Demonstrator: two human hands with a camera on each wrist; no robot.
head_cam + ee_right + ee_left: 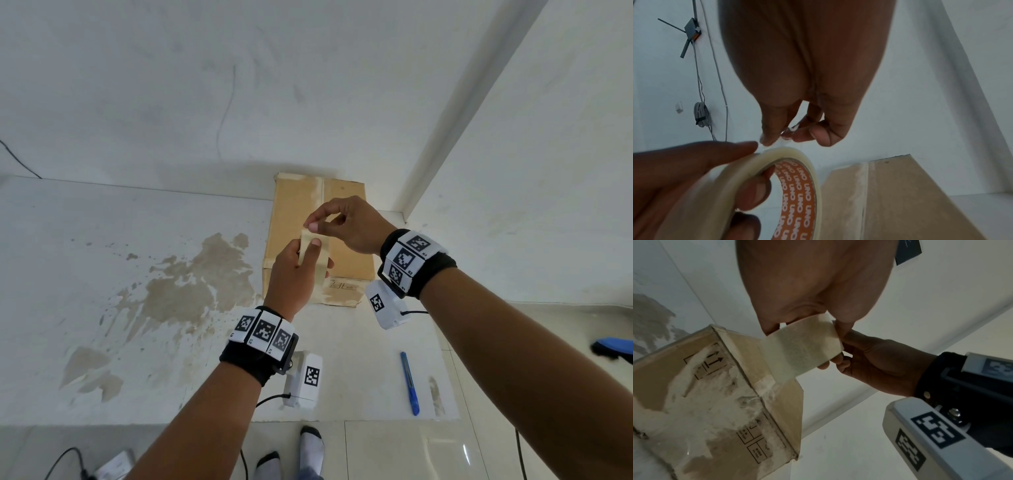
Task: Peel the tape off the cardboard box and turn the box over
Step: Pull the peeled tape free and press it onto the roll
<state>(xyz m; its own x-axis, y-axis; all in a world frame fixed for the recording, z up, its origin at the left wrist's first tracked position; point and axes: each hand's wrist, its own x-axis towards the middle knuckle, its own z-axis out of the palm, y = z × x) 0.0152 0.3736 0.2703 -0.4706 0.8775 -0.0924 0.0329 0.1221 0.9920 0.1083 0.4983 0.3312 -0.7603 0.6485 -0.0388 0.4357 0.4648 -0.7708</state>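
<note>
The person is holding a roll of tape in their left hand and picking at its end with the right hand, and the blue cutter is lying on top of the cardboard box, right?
Not quite. The blue cutter lies on the white table, nearer the person than the cardboard box, as the head view shows. The rest is right: the left hand holds the roll of tape and the right hand picks at its end.

A: How much of the roll shows from the right wrist?

B: Its lower part runs off the bottom edge. In the head view the left hand covers most of it.

A: And the box?

B: Both hands hide the middle of its top. Its front print is too small to read.

A: The right hand's pinch?

B: Blurred; I cannot tell whether a tape end sits between those fingertips.
</note>
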